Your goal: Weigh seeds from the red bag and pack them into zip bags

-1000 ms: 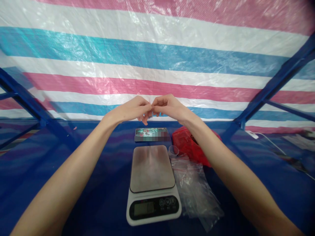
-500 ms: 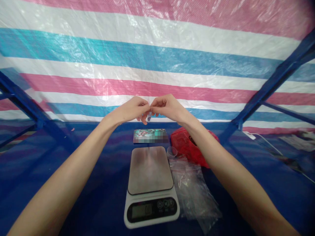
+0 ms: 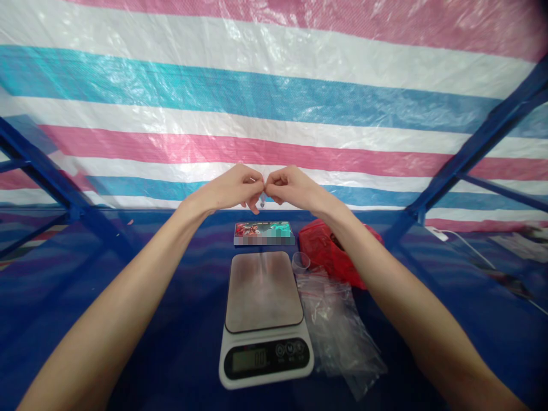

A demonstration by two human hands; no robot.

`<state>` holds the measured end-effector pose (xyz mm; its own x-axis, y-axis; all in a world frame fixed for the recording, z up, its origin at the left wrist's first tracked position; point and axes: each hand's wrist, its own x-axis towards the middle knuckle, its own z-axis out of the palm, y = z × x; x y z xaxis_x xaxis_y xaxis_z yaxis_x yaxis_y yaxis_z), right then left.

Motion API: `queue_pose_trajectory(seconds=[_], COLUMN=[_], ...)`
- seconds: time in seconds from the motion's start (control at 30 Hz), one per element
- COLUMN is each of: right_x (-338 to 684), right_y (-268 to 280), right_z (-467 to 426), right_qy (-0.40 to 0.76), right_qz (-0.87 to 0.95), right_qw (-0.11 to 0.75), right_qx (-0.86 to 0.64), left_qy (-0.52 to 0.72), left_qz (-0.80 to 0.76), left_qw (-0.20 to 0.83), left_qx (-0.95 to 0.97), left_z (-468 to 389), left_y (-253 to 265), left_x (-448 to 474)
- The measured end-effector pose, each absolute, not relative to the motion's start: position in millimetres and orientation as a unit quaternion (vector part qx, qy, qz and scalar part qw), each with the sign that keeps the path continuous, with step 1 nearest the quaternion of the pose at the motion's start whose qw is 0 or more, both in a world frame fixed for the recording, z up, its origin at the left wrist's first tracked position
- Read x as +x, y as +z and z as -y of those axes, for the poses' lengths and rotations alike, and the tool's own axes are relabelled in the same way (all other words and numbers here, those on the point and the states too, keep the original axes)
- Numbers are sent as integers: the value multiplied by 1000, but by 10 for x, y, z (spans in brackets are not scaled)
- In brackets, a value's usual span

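Observation:
My left hand and my right hand meet fingertip to fingertip above the far edge of the blue table. Both are closed in a pinch on the top of what looks like a small clear plastic bag. It hangs between the fingers with something small and dark at its bottom, too small to name. Below the hands lies a phone with a bright picture on its screen. Nearer me is a kitchen scale with a bare metal plate and a display that seems to show zero.
Right of the scale are a small clear cup, several flat clear zip bags and a red plastic bag, partly behind my right forearm. Blue metal frame bars stand at both sides. A striped sheet hangs behind.
My hands stay pinched together, with only slight finger movement. The small bag has turned a little between them. The phone's picture has changed, and the whole view has shifted slightly.

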<state>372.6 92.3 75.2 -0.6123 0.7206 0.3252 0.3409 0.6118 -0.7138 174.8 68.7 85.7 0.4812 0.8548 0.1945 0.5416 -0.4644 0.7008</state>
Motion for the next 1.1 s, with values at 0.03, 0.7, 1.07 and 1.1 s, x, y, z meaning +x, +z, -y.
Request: queue_pose_trajectory(seconds=[0.03, 0.7, 1.07, 1.1], right_x=[3725, 3700, 3746, 3740], right_y=[750, 630, 704, 656], right_z=[-918, -993, -818, -758], right_qy=[300, 181, 560, 605], right_qz=[846, 844, 695, 667], right_qw=[307, 343, 400, 390], right_qx=[-315, -370, -207, -195], left_qy=[275, 257, 391, 413], left_qz=[-431, -498, -458, -443], left_qw=[286, 145, 182, 195], left_qx=[810, 815, 777, 772], left_z=[-686, -516, -326, -302], left_y=[859, 923, 1157, 1177], left_x=[1755, 1912, 1847, 1840])
